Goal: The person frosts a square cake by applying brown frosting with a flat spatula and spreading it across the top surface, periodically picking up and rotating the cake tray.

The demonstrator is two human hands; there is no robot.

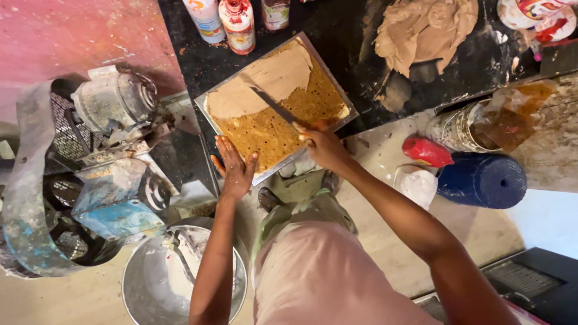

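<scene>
Knife [274,103] in closed right hand [324,148] across tray [265,173], left hand [236,170] spread flat on its near edge.

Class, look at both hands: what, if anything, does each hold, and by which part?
The right hand grips a knife by its handle end. The left hand holds nothing; it presses flat on the tray edge.

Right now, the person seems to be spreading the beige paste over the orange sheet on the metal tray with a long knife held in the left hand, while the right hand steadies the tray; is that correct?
Not quite: the hands are swapped. In the head view, the right hand holds the long knife over the beige paste on the orange sheet, while the left hand steadies the metal tray.
</scene>
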